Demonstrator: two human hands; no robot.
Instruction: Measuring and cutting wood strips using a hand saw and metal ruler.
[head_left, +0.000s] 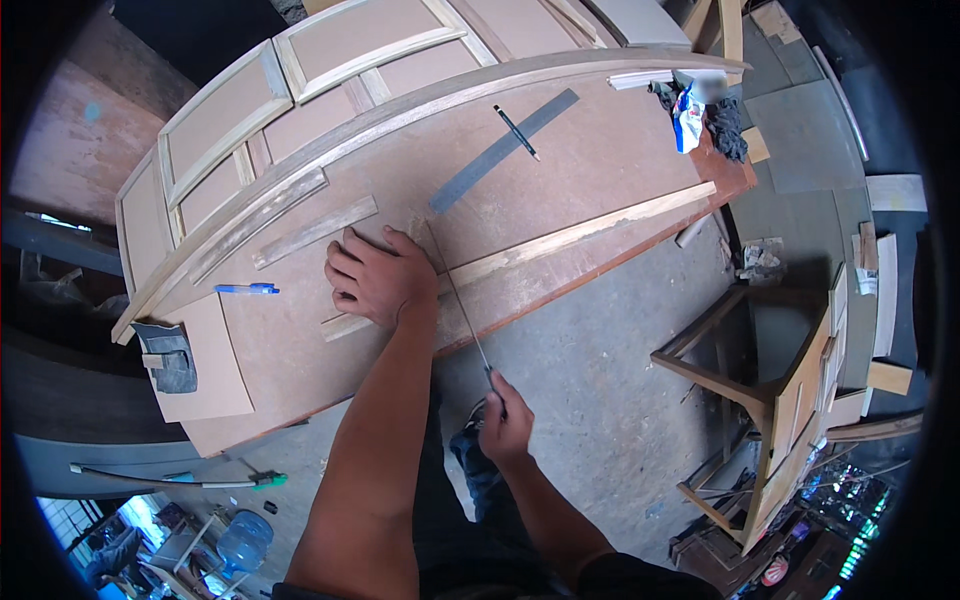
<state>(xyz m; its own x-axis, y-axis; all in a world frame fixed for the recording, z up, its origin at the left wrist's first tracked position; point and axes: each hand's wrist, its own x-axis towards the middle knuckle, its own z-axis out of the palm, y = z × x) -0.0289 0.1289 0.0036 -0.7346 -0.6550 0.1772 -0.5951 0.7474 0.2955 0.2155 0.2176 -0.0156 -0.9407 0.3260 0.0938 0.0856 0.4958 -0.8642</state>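
A pale wooden strip [590, 229] lies across the workbench [300, 370], close to its near edge. My left hand [383, 275] presses down on the strip's left part, its fingers curled over it. In my right hand [508, 418] is the handle of a handsaw, gripped beyond the bench's near edge. The saw's thin blade [465, 311], seen edge-on, crosses the strip just right of my left hand. Past the strip lies a flat grey ruler [470, 178] with a dark pencil [517, 133] across it.
Short wood offcuts [315, 232] and a blue pen [247, 289] lie left of the ruler. Panelled wooden frames [370, 65] lean along the far side. A crumpled bag [688, 118] sits at the bench's right end. A wooden frame structure [765, 400] stands on the floor to the right.
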